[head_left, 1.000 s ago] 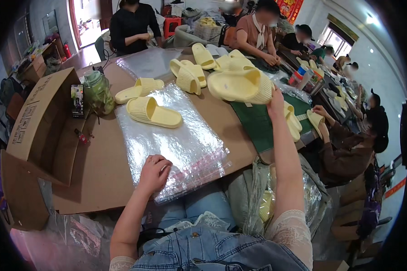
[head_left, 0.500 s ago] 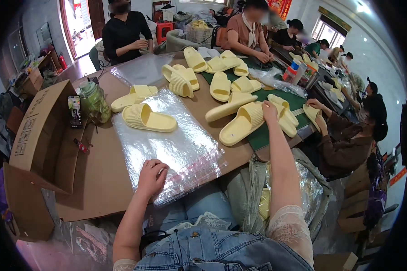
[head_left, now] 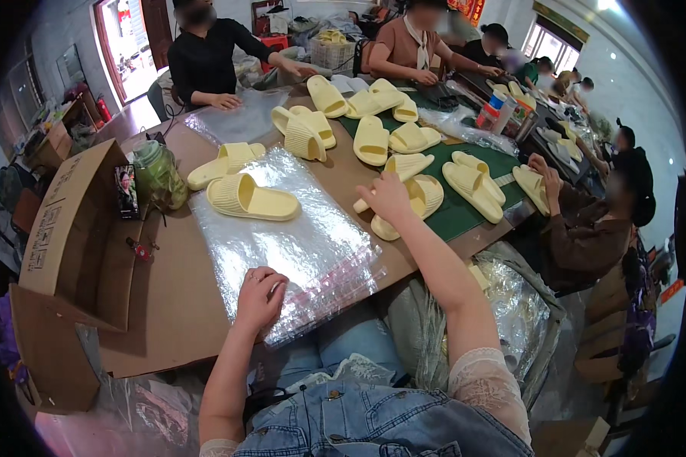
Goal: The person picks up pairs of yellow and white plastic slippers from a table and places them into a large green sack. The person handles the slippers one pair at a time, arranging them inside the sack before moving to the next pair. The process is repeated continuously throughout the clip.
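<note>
At the far left, an open cardboard box (head_left: 72, 217) lies tipped on the brown counter (head_left: 175, 312). A phone (head_left: 126, 190) stands upright at its edge, just beside a greenish jar (head_left: 160, 175), with a small red bottle (head_left: 139, 248) nearer the person. One yellow slipper (head_left: 219, 169) lies next, and a second yellow slipper (head_left: 259, 202) rests on a stack of clear bags (head_left: 270, 251). The left hand (head_left: 261, 295) lies on the stack's near part, its grip loosely curled; whether it pinches a bag, I cannot tell. Beyond the stack, more yellow slippers sit in a loose cluster. To the right, the right hand (head_left: 389, 199) reaches over two slippers, one (head_left: 410, 163) partly behind it and another (head_left: 425, 192) beside and below it. Its grip is half curled, fingertips partly hidden, so how firmly it holds either one I cannot tell. Farther right, a pair of slippers (head_left: 471, 189) lies on a green mat (head_left: 451, 222), near a co-worker's hands (head_left: 550, 180) at another slipper (head_left: 529, 190).
</note>
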{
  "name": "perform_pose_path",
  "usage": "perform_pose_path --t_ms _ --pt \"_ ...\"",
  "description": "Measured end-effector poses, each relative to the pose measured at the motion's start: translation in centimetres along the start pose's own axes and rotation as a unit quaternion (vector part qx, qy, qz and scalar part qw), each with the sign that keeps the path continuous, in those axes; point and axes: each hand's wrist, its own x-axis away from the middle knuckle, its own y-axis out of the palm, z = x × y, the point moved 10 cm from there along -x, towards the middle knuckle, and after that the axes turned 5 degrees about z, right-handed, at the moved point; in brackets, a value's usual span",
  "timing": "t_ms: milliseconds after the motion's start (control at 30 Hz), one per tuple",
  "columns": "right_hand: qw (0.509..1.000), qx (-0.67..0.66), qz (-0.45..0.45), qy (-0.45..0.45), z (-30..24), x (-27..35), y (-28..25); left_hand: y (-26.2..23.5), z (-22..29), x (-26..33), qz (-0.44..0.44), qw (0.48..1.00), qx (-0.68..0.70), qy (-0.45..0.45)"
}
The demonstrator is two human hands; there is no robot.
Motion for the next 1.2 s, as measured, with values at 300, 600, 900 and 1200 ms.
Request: perform_pose_path --t_ms 300,600,900,1200 --pt "0.967 -0.074 0.218 0.111 4.5 7.2 -2.8 -0.2 0.1 0.4 0.012 1.000 0.000 0.002" --pt "0.984 0.050 0.154 0.076 5.8 3.1 2.1 0.0 0.3 0.0 0.010 1.000 -0.006 0.013" --pt "0.947 0.039 0.063 0.314 9.7 0.3 3.3 -0.1 -0.3 0.3 -0.004 1.000 -0.010 -0.007" --pt "0.981 -0.005 0.034 0.189 9.6 3.1 1.7 0.4 1.3 0.3 -0.049 0.997 -0.040 0.033"
